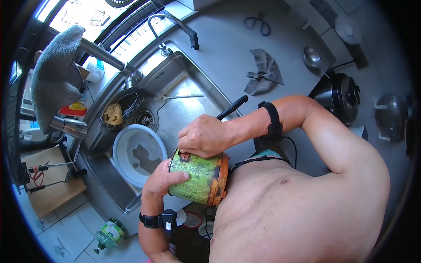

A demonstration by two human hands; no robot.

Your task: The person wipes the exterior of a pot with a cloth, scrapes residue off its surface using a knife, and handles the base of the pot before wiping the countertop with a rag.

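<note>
A worn green pot (195, 177) with an orange, scorched-looking base is tipped on its side over the sink's front edge, close to my body. My left hand (162, 177) grips it from below, thumb lying along its green wall. At its rim, my right hand (204, 136) is closed with fingers curled; whatever they may hold is hidden. A small rusty bracket with holes shows just under those fingers. A black handle (232, 107) sticks out from behind my right forearm, and what it belongs to is hidden.
The steel sink (193, 70) holds a pale basin (120, 162) of water. A sponge (113, 115) sits beside the drain, under a tap (193, 37). On the counter lie a grey cloth (264, 72), scissors (258, 25) and a ladle (312, 57). A green bottle (110, 233) stands lower left.
</note>
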